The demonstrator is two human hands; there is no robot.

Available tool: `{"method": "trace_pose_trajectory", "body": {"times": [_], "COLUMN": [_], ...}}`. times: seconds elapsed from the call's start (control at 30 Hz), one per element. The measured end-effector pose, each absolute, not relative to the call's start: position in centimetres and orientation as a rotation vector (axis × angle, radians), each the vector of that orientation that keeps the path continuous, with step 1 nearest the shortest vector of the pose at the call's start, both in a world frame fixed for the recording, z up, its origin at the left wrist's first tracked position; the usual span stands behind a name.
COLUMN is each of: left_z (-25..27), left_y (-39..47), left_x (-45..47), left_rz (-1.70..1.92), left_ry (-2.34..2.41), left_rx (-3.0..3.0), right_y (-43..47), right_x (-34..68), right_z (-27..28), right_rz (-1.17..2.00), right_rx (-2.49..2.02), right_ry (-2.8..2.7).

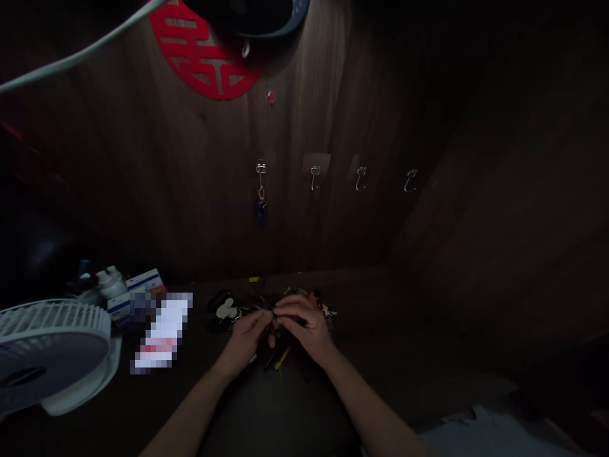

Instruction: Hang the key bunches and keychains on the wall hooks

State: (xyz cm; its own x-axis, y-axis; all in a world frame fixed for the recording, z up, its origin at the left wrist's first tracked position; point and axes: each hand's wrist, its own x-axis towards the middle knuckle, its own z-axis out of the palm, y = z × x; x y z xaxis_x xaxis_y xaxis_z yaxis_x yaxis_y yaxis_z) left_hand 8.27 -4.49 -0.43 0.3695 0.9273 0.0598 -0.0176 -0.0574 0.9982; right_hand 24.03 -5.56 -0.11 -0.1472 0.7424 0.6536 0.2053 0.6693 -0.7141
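My left hand (247, 334) and my right hand (308, 322) meet over a dark shelf. Thumb and fingers of both are pinched around something small with a faint metallic glint, too dim to name. Under and behind them spreads a dark cluttered heap (261, 299) of small items, partly hidden by my hands. Pale round tags (226, 309) lie left of my left hand. A thin yellow piece (281, 359) lies just below my fingers, and a small yellow piece (254, 279) sits behind the heap.
A white fan (52, 349) stands at left, near small boxes (143, 282), white bottles (110, 284) and a blurred-out white sheet (166, 330). Several metal hooks line the wooden wall; a dark blue item (261, 212) hangs from the leftmost hook (261, 169). A red cut-out (204, 57) is above.
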Motion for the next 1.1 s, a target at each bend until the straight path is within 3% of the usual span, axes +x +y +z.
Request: {"method": "trace_pose_trajectory", "body": {"times": [0.17, 0.57, 1.1], "left_z": [-1.1, -0.4, -0.8], "left_y": [-4.2, -4.6, -4.7], "left_x": [8.3, 8.4, 7.3], "left_rz": [0.975, 0.796, 0.658], "left_ry": [0.882, 0.554, 0.477], "left_rx": [1.423, 0.892, 0.808], "right_y": [-5.5, -4.6, -3.4], "right_x": [23.9, 24.3, 25.4], "right_z": [0.1, -0.3, 0.0], "right_rz": [0.535, 0.837, 0.766], "right_rx": [-0.792, -1.044, -1.108], "right_ry": [-1.654, -1.183, -1.060]}}
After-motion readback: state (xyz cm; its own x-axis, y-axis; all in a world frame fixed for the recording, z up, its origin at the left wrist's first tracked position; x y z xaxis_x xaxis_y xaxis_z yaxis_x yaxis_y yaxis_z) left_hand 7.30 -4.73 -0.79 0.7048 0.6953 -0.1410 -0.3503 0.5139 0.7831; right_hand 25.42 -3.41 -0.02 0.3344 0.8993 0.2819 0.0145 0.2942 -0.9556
